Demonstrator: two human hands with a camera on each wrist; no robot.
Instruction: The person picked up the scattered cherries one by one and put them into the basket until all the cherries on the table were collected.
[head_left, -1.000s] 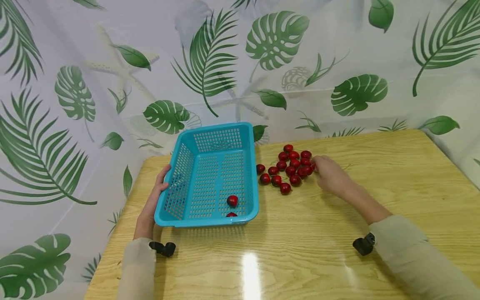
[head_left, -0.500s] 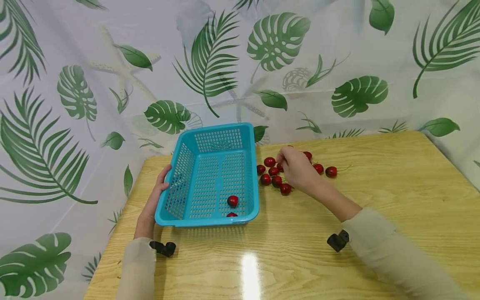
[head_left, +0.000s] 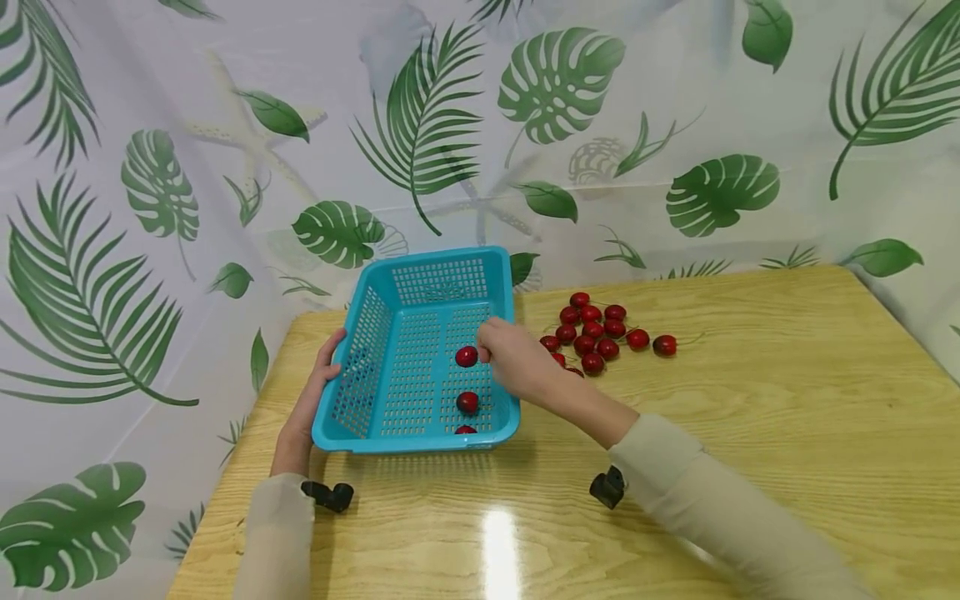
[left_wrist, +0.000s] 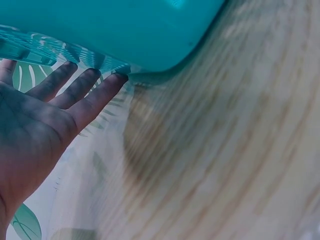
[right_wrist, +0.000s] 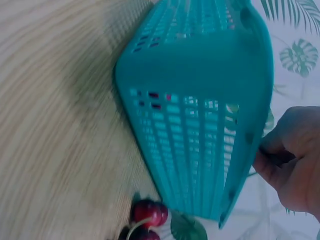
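Note:
A light blue plastic basket [head_left: 437,358] with perforated walls stands tilted on the table. My left hand [head_left: 317,387] rests on its left side; in the left wrist view the fingers [left_wrist: 97,100] reach out fairly straight against the wall. Over the basket's right side, my right hand [head_left: 513,354] pinches a cherry, apparently by its stem; that dark red cherry [head_left: 467,357] hangs just left of the fingertips. Two cherries lie in the basket, one fully visible cherry [head_left: 467,403] and one partly hidden by the front rim. In the right wrist view, the basket wall hides the held cherry.
Several loose cherries [head_left: 592,330] with thin stems lie in a cluster right of the basket, some partly covered by my right forearm. A single cherry [head_left: 664,345] lies at the cluster's right end. Behind the wood-grain table [head_left: 787,375] hangs a leaf-patterned curtain [head_left: 465,125].
My right hand has moved left from the cluster's right edge to over the basket, bringing one cherry along. Two cherries at the cluster's right end lie farther right. The left hand keeps its place.

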